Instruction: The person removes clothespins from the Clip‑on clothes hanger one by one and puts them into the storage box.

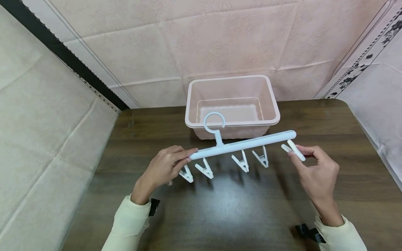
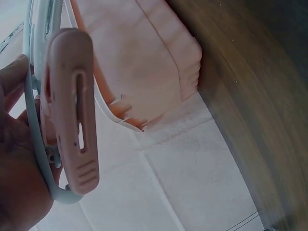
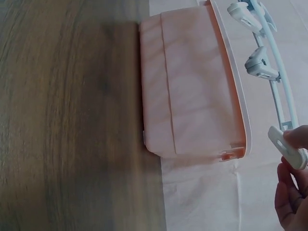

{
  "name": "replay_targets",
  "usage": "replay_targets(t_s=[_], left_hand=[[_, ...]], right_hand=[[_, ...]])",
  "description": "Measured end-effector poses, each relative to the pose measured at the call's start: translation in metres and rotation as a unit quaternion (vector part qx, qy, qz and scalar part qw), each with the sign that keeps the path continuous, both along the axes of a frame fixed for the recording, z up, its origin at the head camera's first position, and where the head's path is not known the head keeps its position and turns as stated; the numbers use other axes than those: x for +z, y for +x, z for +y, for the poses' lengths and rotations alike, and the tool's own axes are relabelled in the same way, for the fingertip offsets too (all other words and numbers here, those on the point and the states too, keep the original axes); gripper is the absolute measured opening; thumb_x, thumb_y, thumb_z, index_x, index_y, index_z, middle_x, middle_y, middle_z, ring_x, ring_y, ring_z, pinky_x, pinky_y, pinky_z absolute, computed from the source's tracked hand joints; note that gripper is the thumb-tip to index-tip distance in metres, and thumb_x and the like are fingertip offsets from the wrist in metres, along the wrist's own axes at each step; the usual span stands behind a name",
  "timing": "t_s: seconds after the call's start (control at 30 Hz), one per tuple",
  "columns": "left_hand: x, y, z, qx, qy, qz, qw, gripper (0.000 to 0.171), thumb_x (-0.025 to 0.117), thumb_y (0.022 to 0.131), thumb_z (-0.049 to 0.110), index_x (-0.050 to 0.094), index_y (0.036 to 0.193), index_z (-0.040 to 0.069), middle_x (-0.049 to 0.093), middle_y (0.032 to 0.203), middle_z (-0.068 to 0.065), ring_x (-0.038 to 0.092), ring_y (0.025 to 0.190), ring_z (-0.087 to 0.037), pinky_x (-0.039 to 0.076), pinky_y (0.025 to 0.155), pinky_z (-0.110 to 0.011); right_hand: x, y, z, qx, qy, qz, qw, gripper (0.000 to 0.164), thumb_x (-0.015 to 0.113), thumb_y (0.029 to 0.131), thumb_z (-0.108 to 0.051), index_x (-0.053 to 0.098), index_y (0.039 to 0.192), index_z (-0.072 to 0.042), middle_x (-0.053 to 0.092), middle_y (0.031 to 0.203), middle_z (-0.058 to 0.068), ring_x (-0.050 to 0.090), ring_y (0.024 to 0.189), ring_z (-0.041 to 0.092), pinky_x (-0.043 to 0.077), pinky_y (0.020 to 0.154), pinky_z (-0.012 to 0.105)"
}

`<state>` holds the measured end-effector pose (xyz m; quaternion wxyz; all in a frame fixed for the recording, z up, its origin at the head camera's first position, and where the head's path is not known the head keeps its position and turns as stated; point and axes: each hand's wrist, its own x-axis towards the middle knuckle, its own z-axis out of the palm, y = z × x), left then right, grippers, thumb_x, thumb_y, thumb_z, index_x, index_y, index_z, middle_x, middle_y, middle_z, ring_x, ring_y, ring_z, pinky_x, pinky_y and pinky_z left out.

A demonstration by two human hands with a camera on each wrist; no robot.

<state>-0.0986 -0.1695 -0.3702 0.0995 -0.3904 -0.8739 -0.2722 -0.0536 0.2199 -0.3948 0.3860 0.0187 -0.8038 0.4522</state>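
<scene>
A pale blue clip hanger (image 1: 245,144) is held above the table, its round hook (image 1: 205,122) overlapping the basin's front rim in the head view. My left hand (image 1: 163,165) grips the bar's left end, fingers on top. At the right end my right hand (image 1: 318,174) pinches a white clip (image 1: 296,150) between thumb and fingers; this same clip (image 3: 288,148) shows in the right wrist view. Several other clips dangle from the bar, among them a white clip (image 1: 261,157). Close to the left wrist camera hangs a pinkish clip (image 2: 67,115), mostly hidden by the hand in the head view.
Behind the hanger, a pink plastic basin (image 1: 238,132) stands at the back of the dark wooden table (image 1: 226,219). Pale patterned cloth (image 1: 226,42) covers the wall beyond, and more cloth (image 1: 50,146) hangs along the left side.
</scene>
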Motion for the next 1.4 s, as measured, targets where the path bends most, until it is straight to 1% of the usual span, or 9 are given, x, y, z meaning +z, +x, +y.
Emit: replay_targets(t_s=[0.13, 0.3, 0.37, 0.5, 0.63, 0.77, 0.97, 1.23, 1.4], left_hand=[[0.001, 0.001, 0.000, -0.004, 0.002, -0.006, 1.0000, 0.034, 0.070, 0.093, 0.005, 0.070, 0.127, 0.006, 0.068, 0.089, -0.004, 0.051, 0.069, -0.011, 0.045, 0.059, -0.026], [0.002, 0.000, 0.000, -0.008, 0.002, -0.010, 0.9999, 0.034, 0.069, 0.094, 0.005, 0.069, 0.127, 0.005, 0.068, 0.091, -0.005, 0.051, 0.070, -0.011, 0.045, 0.059, -0.026], [0.002, 0.000, 0.000, -0.012, 0.004, -0.012, 0.9998, 0.034, 0.068, 0.094, 0.005, 0.069, 0.128, 0.005, 0.068, 0.090, -0.005, 0.051, 0.070, -0.011, 0.046, 0.059, -0.026], [0.001, 0.000, 0.000, -0.027, 0.016, -0.029, 0.9991, 0.033, 0.067, 0.095, 0.004, 0.068, 0.128, 0.003, 0.067, 0.089, -0.005, 0.051, 0.068, -0.009, 0.046, 0.059, -0.025], [0.000, 0.000, -0.001, -0.039, 0.025, -0.040, 0.9981, 0.033, 0.068, 0.094, 0.003, 0.068, 0.128, 0.000, 0.067, 0.088, -0.003, 0.049, 0.066, -0.007, 0.045, 0.056, -0.022], [-0.001, 0.001, -0.001, -0.036, 0.026, -0.034, 0.9984, 0.033, 0.068, 0.095, 0.005, 0.068, 0.128, 0.001, 0.067, 0.088, -0.003, 0.048, 0.065, -0.006, 0.044, 0.055, -0.022], [-0.001, 0.001, -0.001, -0.031, 0.031, -0.037, 0.9983, 0.032, 0.066, 0.097, 0.007, 0.068, 0.128, 0.004, 0.067, 0.090, -0.004, 0.049, 0.066, -0.007, 0.045, 0.058, -0.024], [-0.001, 0.002, -0.001, -0.024, 0.031, -0.041, 0.9984, 0.033, 0.067, 0.096, 0.006, 0.069, 0.128, 0.005, 0.066, 0.089, -0.001, 0.048, 0.066, -0.007, 0.044, 0.056, -0.024], [-0.002, 0.002, -0.001, -0.023, 0.048, -0.057, 0.9969, 0.033, 0.066, 0.096, 0.004, 0.068, 0.129, 0.004, 0.066, 0.090, -0.001, 0.050, 0.067, -0.007, 0.045, 0.057, -0.024]], right_hand=[[-0.002, -0.002, 0.000, -0.004, 0.016, 0.038, 0.999, 0.026, 0.080, 0.066, 0.021, 0.069, 0.090, 0.017, 0.068, 0.086, 0.030, 0.053, 0.079, -0.004, 0.038, 0.075, 0.014], [-0.011, -0.005, 0.003, -0.023, 0.038, 0.065, 0.997, 0.029, 0.081, 0.065, 0.020, 0.071, 0.091, 0.016, 0.068, 0.083, 0.029, 0.052, 0.082, -0.005, 0.038, 0.078, 0.012], [-0.014, -0.006, 0.003, -0.033, 0.045, 0.078, 0.995, 0.028, 0.082, 0.065, 0.018, 0.072, 0.091, 0.016, 0.067, 0.081, 0.028, 0.055, 0.077, 0.005, 0.037, 0.079, 0.011], [-0.017, -0.009, 0.002, -0.057, 0.052, 0.116, 0.990, 0.022, 0.081, 0.067, 0.014, 0.073, 0.087, 0.014, 0.066, 0.075, 0.028, 0.054, 0.067, 0.035, 0.037, 0.080, 0.011], [-0.018, -0.011, 0.004, -0.064, 0.064, 0.131, 0.987, 0.019, 0.080, 0.068, 0.013, 0.073, 0.085, 0.013, 0.065, 0.073, 0.027, 0.054, 0.065, 0.042, 0.037, 0.082, 0.011], [-0.019, -0.012, 0.007, -0.052, 0.075, 0.120, 0.989, 0.020, 0.081, 0.069, 0.012, 0.073, 0.087, 0.013, 0.066, 0.074, 0.027, 0.055, 0.066, 0.041, 0.037, 0.083, 0.009], [-0.022, -0.014, 0.008, -0.057, 0.060, 0.129, 0.988, 0.017, 0.080, 0.074, 0.003, 0.074, 0.088, 0.011, 0.067, 0.077, 0.026, 0.056, 0.069, 0.040, 0.040, 0.084, 0.011], [-0.024, -0.013, 0.012, -0.067, 0.045, 0.124, 0.989, 0.019, 0.079, 0.077, -0.002, 0.074, 0.090, 0.011, 0.068, 0.082, 0.026, 0.057, 0.074, 0.030, 0.041, 0.083, 0.014], [-0.024, -0.010, 0.013, -0.071, 0.028, 0.118, 0.990, 0.019, 0.080, 0.076, -0.001, 0.073, 0.090, 0.011, 0.068, 0.082, 0.027, 0.057, 0.080, 0.015, 0.042, 0.083, 0.015]])
